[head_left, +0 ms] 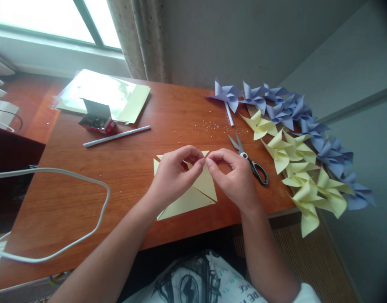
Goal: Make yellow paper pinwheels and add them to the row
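Note:
A pale yellow paper square (187, 204), cut in from its corners and with small holes near them, lies flat on the table. Over its upper part my left hand (177, 170) is closed, thumb and forefinger pinched together. My right hand (233, 174) makes a similar pinch, its fingertips almost meeting those of the left near the paper's upper right corner. Whatever sits between the fingertips is too small or hidden to make out. Just beyond my right hand lie scissors (258, 170) with black handles, blades slightly apart.
Purple pinwheels (275, 113) and yellow pinwheels (278, 151) line the right side. A small open box (97, 124), a rolled paper stick (117, 136) and stacked paper sheets (138, 103) occupy the back left. Paper bits (214, 125) are scattered behind my hands. A white cable (107, 202) loops at left.

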